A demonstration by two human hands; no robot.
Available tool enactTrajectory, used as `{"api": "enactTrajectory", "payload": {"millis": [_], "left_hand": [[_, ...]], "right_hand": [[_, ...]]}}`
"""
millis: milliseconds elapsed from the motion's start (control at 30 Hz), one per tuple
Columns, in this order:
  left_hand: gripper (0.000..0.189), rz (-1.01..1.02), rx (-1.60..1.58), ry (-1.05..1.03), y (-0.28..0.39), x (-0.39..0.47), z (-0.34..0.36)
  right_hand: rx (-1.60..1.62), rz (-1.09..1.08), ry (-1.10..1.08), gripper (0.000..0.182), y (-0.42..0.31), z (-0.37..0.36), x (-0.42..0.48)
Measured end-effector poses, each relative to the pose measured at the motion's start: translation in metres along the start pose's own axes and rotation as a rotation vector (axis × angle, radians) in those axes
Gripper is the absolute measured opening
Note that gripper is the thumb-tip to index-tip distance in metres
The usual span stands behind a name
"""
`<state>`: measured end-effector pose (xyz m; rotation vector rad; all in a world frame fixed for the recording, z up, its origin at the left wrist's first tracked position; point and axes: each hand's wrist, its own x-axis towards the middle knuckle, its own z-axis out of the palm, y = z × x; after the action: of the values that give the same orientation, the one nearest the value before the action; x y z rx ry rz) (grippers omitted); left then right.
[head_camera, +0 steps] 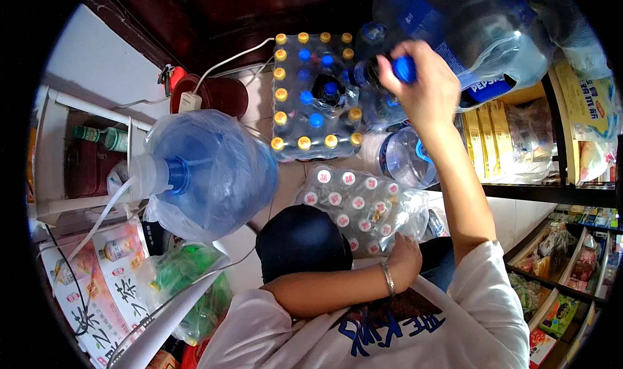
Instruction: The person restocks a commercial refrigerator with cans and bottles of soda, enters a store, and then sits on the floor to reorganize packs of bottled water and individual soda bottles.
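My right hand is raised at the upper right, thumb and fingers closed around the blue cap of a dark bottle; the bottle's body is mostly hidden. Left of it stands a plastic-wrapped pack of yellow-capped bottles, its film torn open, with several blue-capped dark bottles among them. My left arm crosses my body, and my left hand, with a bracelet on its wrist, touches the lower right edge of a wrapped pack of white-capped bottles. Its fingertips are partly hidden, so its grip is unclear.
A large blue water jug lies at the left, beside a dark red bin and a power strip. Wrapped large Pepsi bottles fill the upper right. Shelves of goods line the right. My dark-covered knee is below centre.
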<state>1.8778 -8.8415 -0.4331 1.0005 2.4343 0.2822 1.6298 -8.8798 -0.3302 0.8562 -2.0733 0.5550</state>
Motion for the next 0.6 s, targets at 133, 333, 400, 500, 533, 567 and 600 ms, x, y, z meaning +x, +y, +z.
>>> {"api": "enactTrajectory", "payload": {"millis": [133,333,400,500,533,567,600], "left_hand": [[0.034,-0.039,-0.099,-0.031,0.0,0.006,0.005],[0.024,-0.091,-0.037,0.072,-0.006,-0.001,0.005],[0.025,-0.091,-0.043,0.044,-0.009,0.0,0.003],[0.028,-0.07,-0.108,-0.013,-0.011,0.002,-0.004],[0.028,-0.072,-0.108,0.0,-0.011,0.0,-0.004],[0.029,-0.074,-0.106,0.015,-0.011,-0.001,-0.003],[0.03,-0.069,-0.096,0.013,-0.011,-0.001,-0.005]], "right_hand": [[-0.063,0.037,-0.061,0.03,0.014,0.069,0.014],[-0.061,0.103,-0.137,0.031,0.037,0.114,0.032],[-0.048,0.042,-0.064,0.032,0.037,0.125,0.042],[-0.02,0.04,-0.034,0.033,0.03,0.134,0.054],[-0.003,0.054,-0.04,0.033,0.024,0.136,0.057],[0.013,0.069,-0.046,0.033,0.018,0.137,0.059],[0.024,0.085,-0.044,0.034,0.015,0.139,0.061]]}}
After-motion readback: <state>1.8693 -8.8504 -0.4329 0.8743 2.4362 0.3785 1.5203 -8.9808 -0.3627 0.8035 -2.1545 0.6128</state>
